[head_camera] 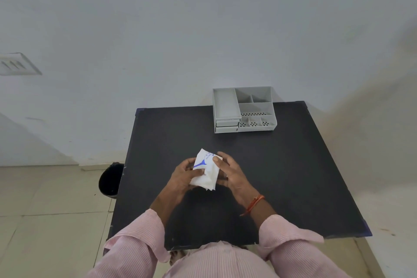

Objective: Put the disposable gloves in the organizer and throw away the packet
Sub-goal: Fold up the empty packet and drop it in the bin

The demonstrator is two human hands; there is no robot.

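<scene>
Left hand (184, 174) and right hand (228, 171) both grip the white packet (206, 170) from opposite sides, thumbs on top, held just above the black surface (282, 176) near its middle. Grey organizer (243, 109) sits at the surface's far edge, well apart from the packet. Black bin (110, 179) stands on the floor beside the surface's left edge.

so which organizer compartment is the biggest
The long one on the left side of the organizer, above the two small drawers; it runs the tray's whole depth, while the others on the right are shorter, divided sections.
</scene>
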